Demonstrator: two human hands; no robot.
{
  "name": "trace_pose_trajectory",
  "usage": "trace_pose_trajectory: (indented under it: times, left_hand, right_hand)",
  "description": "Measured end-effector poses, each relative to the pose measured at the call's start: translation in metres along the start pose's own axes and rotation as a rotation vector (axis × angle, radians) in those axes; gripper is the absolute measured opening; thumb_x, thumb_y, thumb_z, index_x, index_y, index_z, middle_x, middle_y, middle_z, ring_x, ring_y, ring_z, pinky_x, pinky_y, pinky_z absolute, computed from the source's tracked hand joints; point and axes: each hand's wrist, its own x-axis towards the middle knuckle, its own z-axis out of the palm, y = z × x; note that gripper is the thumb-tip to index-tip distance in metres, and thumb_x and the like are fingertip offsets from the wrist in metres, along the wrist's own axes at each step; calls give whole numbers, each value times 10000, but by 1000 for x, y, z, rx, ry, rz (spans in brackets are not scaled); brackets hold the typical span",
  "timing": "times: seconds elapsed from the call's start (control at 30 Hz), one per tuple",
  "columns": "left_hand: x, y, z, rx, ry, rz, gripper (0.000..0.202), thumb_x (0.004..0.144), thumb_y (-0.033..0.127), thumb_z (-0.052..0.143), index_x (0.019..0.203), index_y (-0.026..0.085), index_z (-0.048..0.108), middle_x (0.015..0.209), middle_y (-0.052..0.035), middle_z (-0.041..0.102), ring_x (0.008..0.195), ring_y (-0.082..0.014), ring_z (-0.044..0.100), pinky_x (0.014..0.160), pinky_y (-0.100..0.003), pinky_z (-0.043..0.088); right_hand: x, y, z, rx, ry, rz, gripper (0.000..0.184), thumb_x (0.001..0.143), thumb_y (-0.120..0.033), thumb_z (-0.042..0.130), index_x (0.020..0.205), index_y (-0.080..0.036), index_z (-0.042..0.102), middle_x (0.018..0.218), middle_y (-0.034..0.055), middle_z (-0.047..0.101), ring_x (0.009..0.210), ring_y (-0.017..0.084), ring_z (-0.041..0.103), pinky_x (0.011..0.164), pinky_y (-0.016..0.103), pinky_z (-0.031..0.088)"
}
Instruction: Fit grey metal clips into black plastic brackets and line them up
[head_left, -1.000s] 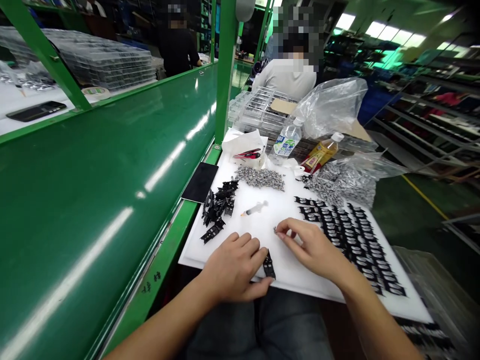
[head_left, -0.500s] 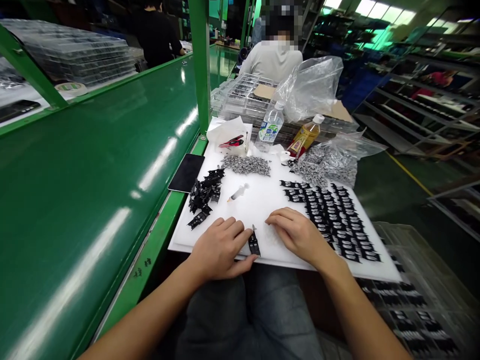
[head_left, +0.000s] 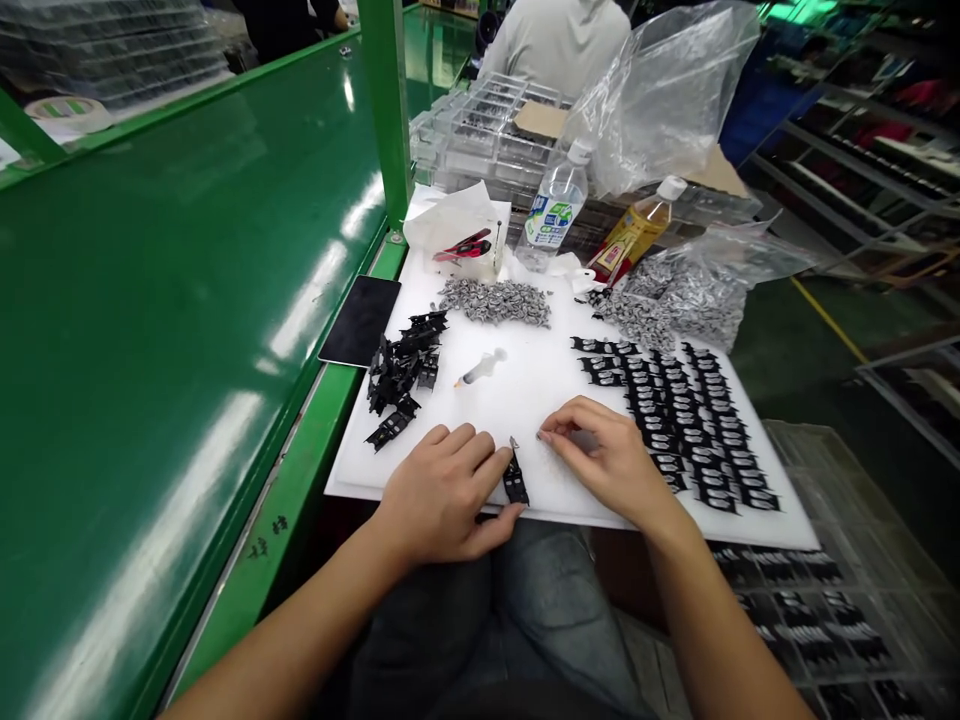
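My left hand (head_left: 442,495) rests on the front of the white foam board (head_left: 547,395). Its index finger and thumb steady a small black plastic part (head_left: 516,482) near the board's front edge, with a thin grey tip at the part's upper end. Just to the right, my right hand (head_left: 611,460) is closed in a pinch over the board, a tiny grey piece (head_left: 541,436) at its fingertips. A heap of black plastic parts (head_left: 401,375) lies at left. Small grey pieces (head_left: 495,302) are piled farther back. Rows of black parts with grey pieces (head_left: 682,430) cover the right side.
A syringe (head_left: 481,368) lies mid-board. Behind stand a clear bottle (head_left: 551,212), a tea-coloured bottle (head_left: 637,235) and a container with red-handled tools (head_left: 465,248). A dark tablet (head_left: 361,320) lies beside the green conveyor (head_left: 187,250). A person in grey (head_left: 559,45) sits beyond.
The view has tipped downward and come closer. My right hand's fingertips show more clearly, with a tiny grey piece visible. My left hand stays on the black part.
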Motion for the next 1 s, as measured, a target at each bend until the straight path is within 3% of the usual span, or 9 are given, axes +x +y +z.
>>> trace_pose_trajectory:
  times: [0.2, 0.33, 0.7, 1.0]
  left_hand:
    - [0, -1, 1, -23, -3, 13, 485, 1021, 533, 531, 1270, 141, 668, 993, -71, 652, 895, -257, 570, 747, -421, 385]
    - [0, -3, 2, -27, -5, 19, 498, 1035, 536, 507, 1278, 132, 668, 990, -72, 651, 883, -254, 570, 727, -423, 378]
    - [2, -3, 2, -24, -26, 16, 486, 1039, 530, 503, 1271, 131, 659, 992, -74, 650, 885, -258, 570, 731, -433, 390]
    - [2, -1, 1, 0, -28, 30, 493, 1051, 543, 480, 1253, 133, 665, 991, -76, 654, 898, -265, 574, 744, -433, 385]
  right_hand:
    - [-4, -21, -6, 98, 30, -31, 70, 980, -175, 705, 935, -228, 699, 879, 17, 670, 823, 177, 649, 747, 327, 513]
    - [-16, -33, 1, 192, -35, -12, 92, 972, -159, 718, 940, -245, 715, 889, 11, 696, 832, 171, 668, 743, 313, 528]
    - [-20, -36, 9, 88, -129, -69, 161, 994, -106, 635, 1023, -249, 704, 933, 39, 701, 819, 187, 691, 722, 332, 573]
    - [-20, -43, 11, 43, -154, 64, 152, 977, -122, 633, 894, -247, 608, 891, 33, 664, 810, 204, 659, 711, 351, 536]
